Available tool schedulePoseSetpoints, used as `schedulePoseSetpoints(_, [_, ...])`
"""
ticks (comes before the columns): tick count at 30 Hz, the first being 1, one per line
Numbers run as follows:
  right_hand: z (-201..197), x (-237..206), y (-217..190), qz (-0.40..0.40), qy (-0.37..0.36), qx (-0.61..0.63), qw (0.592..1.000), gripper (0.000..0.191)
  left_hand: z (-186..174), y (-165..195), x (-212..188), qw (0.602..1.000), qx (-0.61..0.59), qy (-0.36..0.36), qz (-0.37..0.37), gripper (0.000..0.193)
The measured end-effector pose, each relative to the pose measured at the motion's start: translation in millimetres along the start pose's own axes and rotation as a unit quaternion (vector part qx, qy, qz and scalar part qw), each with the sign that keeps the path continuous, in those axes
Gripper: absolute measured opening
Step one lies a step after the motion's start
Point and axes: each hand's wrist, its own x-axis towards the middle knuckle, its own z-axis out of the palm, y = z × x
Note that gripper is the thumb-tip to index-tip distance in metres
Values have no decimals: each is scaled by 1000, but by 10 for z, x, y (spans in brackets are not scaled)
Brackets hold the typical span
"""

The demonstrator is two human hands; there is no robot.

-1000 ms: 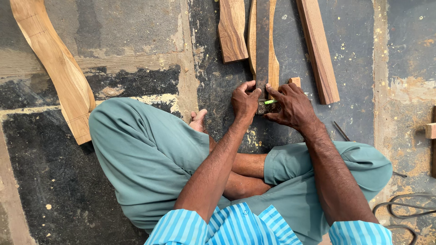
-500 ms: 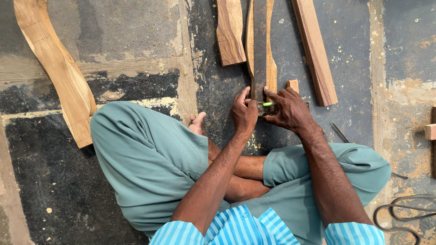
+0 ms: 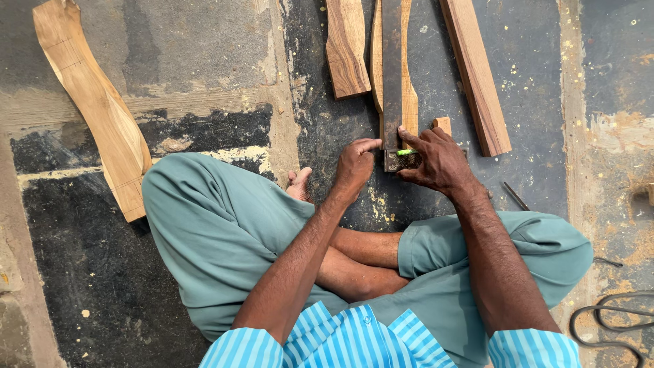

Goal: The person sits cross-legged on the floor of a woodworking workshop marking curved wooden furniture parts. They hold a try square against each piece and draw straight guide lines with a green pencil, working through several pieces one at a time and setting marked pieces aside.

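Hands met over the near end of a dark straight bar (image 3: 392, 75) that lay on a curved pale wooden piece (image 3: 409, 95) on the floor (image 3: 204, 61). Going from the left: a long wavy plank (image 3: 95, 109) of light, smooth-sawn wood lay slantwise near the floor's upper left corner, well apart from the work. The person sat cross-legged in loose teal trousers (image 3: 218, 232) and a blue striped shirt (image 3: 340, 341), with a bare foot (image 3: 298, 185) showing just left of the left hand. The left hand (image 3: 355, 165) was curled, its forefinger stretched along the bar's end and pressing on it, with nothing gripped inside. A short, thick brown block (image 3: 347, 44) lay just left of the bar. The right hand (image 3: 436, 160) was closed on a small green pencil (image 3: 407, 152), its tip at the bar's lower end, fingers partly hiding a small wooden offcut (image 3: 443, 124). Right of it lay a straight reddish batten (image 3: 475, 75), apart from the bar. A thin dark metal rod (image 3: 516, 196) rested near the right knee, and a looped dark cable (image 3: 606, 327) lay at the floor's lower right corner. The floor was rough, patchy concrete, stained black and grey.
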Motion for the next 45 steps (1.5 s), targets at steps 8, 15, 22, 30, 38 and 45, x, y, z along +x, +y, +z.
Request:
schedulePoseSetpoints(8, [-24,10,-28,-3,-1,-37,999,98,127,160,57,995,28,66,-68,36])
schedulePoseSetpoints(15, [-352,-354,71,-38,133,55,989,70,82,196,-201,990,-79,105,-46,41])
schedulePoseSetpoints(22, [-766,-876,-448,-60,197,79,975,69,79,995,-1025,903,-387,-173,69,71])
schedulePoseSetpoints(30, [-197,-858,-1496,-252,193,150,936,47,-1357,1216,-2005,902,-412,45,119,42])
schedulePoseSetpoints(38, [-33,-714,-324,149,309,533,773,34,-3797,1096,-3274,858,-253,446,11,61])
schedulePoseSetpoints(45, [235,-400,-246,238,262,323,878,61,-3524,-193,-3725,784,102,525,-315,43])
